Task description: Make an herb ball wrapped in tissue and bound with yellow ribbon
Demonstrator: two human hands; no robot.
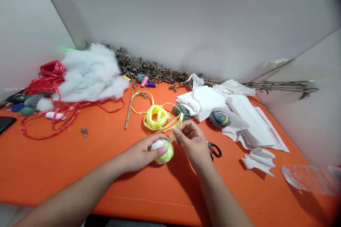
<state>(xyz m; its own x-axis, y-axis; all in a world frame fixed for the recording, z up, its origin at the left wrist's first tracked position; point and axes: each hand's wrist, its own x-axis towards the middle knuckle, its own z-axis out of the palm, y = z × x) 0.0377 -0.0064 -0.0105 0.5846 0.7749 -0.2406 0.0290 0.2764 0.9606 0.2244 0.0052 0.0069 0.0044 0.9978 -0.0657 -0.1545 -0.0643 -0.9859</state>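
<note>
My left hand [145,153] is closed around a small white ball [167,156] partly wrapped in shiny yellow ribbon. Between the thumb and fingers of my right hand [192,142] is pinched the yellow ribbon [172,137], which runs up from the ball. Just beyond my hands lies a loose coil of the same ribbon [155,117] on the orange table [112,181]. A dark green and white yarn ball [182,111] sits by the coil. Scissors with black handles [214,149] lie to the right, partly hidden by my right hand.
White fiber stuffing [90,72] and red ribbon [48,81] lie at the left. Dried stems [154,69] run along the wall. White paper sheets [250,117] and another yarn ball [220,118] are at the right, with a clear plastic container [310,179] near the right edge.
</note>
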